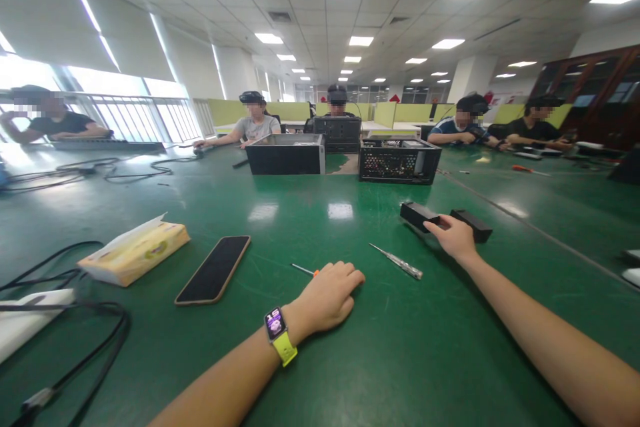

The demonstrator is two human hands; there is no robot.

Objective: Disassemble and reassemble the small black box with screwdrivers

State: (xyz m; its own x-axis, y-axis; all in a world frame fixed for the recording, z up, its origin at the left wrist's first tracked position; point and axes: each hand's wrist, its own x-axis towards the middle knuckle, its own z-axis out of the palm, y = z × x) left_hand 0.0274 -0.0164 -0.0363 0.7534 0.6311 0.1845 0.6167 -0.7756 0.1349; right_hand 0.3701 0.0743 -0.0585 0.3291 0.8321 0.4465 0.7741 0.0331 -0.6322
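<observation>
My left hand [327, 297], a yellow-strapped watch on its wrist, rests knuckles-up on the green table [350, 360] with its fingers curled over an orange-handled screwdriver [306, 271], whose metal tip pokes out to the left. My right hand [454, 237] reaches forward and closes on a long black box-shaped part [419, 214]; the part's right end [473, 223] shows past my fingers. A silver-handled screwdriver [399, 261] lies loose on the table between my hands.
A phone [214, 269] lies face up to the left, beside a yellow tissue box [134, 251] and black cables [75, 320]. Two open black computer cases [285, 153] [399, 161] stand farther back. Several people sit around the far side of the table.
</observation>
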